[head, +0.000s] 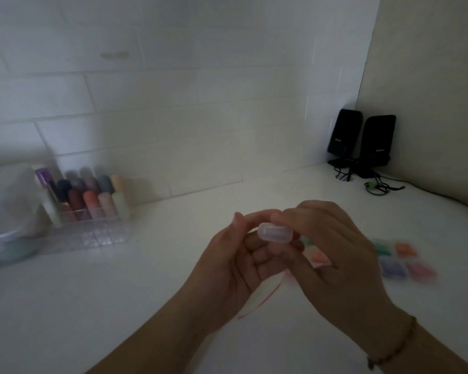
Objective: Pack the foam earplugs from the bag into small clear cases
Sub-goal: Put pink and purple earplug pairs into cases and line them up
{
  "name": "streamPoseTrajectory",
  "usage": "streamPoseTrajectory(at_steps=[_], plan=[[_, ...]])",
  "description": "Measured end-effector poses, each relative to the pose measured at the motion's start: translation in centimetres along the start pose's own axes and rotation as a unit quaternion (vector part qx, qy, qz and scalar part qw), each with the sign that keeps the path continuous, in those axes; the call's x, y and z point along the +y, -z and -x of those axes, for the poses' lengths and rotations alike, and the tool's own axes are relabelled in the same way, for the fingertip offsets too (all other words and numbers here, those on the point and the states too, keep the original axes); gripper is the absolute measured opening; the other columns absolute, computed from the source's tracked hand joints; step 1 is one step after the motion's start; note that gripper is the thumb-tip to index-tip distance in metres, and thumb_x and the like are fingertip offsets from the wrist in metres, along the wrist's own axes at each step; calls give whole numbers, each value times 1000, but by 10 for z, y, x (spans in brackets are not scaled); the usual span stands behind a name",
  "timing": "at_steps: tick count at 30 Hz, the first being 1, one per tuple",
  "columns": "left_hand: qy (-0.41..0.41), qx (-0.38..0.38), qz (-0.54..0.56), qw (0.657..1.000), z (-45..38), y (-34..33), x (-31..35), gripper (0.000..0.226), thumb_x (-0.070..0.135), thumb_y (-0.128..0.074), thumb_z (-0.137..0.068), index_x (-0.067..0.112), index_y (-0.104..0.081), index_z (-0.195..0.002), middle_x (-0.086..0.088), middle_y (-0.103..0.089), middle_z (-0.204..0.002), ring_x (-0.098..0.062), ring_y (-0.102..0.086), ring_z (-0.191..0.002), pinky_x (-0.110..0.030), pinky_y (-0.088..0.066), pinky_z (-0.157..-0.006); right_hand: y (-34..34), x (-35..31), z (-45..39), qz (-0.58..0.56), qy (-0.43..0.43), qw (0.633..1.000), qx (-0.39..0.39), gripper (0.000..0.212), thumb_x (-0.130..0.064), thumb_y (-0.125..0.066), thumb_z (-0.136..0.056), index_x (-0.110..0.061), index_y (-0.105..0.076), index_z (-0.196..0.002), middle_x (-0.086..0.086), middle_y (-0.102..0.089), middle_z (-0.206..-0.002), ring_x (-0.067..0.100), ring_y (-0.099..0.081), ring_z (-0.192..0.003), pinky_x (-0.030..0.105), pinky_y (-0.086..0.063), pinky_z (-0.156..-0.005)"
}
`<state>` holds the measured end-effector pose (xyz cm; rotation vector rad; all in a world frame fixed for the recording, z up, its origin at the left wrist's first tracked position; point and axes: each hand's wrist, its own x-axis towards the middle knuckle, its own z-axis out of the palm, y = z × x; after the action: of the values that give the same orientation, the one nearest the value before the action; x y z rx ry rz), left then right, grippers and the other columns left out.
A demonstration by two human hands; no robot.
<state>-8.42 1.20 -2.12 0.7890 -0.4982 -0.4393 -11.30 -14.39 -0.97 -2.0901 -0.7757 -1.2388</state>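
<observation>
Hands up over the white table (119, 306)
Left hand (227, 261) and right hand (333, 249) fingers both pinching one small clear plastic case (274, 232); filled cases (405, 259) blurry at 3 o'clock.

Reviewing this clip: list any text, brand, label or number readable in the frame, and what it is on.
No text can be read in this frame.
Left speaker: a small pale mark low on its front, too small and blurred to read.
Right speaker: a similar mark, also unreadable.
Clear case held in both hands: no print visible.
</observation>
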Motion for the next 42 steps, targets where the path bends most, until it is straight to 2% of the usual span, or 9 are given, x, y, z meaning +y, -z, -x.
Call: streamPoseTrajectory(at_steps=[3,7,11,16,24,30,37,39,42], plan=[[23,-46,-14,999,3,1,-1,56,40,-64,-89,-5,-58,-122,-26,-63,-117,-35,-63,-107,-46,-50,-97,2,-4,2,-46,-51,998,12,21,-18,-67,-85,-16,-68,-106,-1,-66,-108,19,-62,-105,37,-51,-84],[7,-34,-12,999,3,1,-1,57,33,-74,-82,-8,-58,-119,-22,-65,-109,-28,-66,-98,-36,-55,-87,5,-10,1,-101,-47,994,4,26,-20,-63,-85,-19,-61,-111,-3,-68,-110,16,-65,-104,40,-53,-83],[-4,-31,-15,999,2,2,-2,54,31,-75,-80,-6,-60,-116,-18,-68,-103,-25,-68,-93,-34,-55,-85,8,-10,-3,-29,-16,999,-10,16,-22,-61,-87,-24,-58,-103,-8,-73,-100,6,-68,-82,31,-53,-70],[-25,-22,-31,999,1,2,-2,54,29,-76,-79,-8,-61,-115,-16,-70,-101,-23,-69,-91,-30,-56,-82,7,-7,-2,3,-25,999,-23,19,-25,-60,-89,-19,-62,-107,-5,-74,-85,13,-68,-61,32,-53,-54],[-41,-28,-37,998,2,-2,0,39,27,-66,-85,-6,-68,-106,-14,-72,-101,-22,-70,-91,-27,-55,-79,6,-11,-5,83,-10,996,-34,19,-29,-53,-90,-20,-55,-107,-6,-75,-83,10,-63,-50,26,-51,-48],[-47,-20,-43,998,2,-3,0,39,28,-66,-85,-7,-68,-103,-14,-72,-98,-23,-70,-91,-27,-54,-81,2,-11,-3,117,-5,992,-37,16,-29,-52,-92,-22,-53,-106,-3,-74,-79,8,-60,-52,14,-42,-58],[-29,-28,-70,997,2,0,2,52,25,-74,-79,-13,-61,-112,-21,-69,-103,-29,-68,-97,-34,-55,-84,4,-19,-6,58,-80,995,2,12,-33,-57,-88,-24,-64,-92,-16,-73,-88,1,-67,-63,26,-54,-54],[-3,-58,-136,989,4,2,3,52,25,-77,-76,-9,-63,-114,-23,-68,-106,-33,-66,-99,-42,-53,-88,7,-17,-6,-6,-149,989,7,9,-39,-55,-88,-31,-57,-91,-25,-68,-76,-5,-65,-64,23,-53,-52],[38,-118,-245,961,7,6,6,41,19,-79,-75,-6,-67,-106,-14,-71,-95,-24,-69,-85,-35,-54,-83,8,-13,-7,-33,-183,982,-31,13,-38,-60,-91,-28,-55,-85,-20,-68,-71,0,-65,-57,20,-50,-47]])
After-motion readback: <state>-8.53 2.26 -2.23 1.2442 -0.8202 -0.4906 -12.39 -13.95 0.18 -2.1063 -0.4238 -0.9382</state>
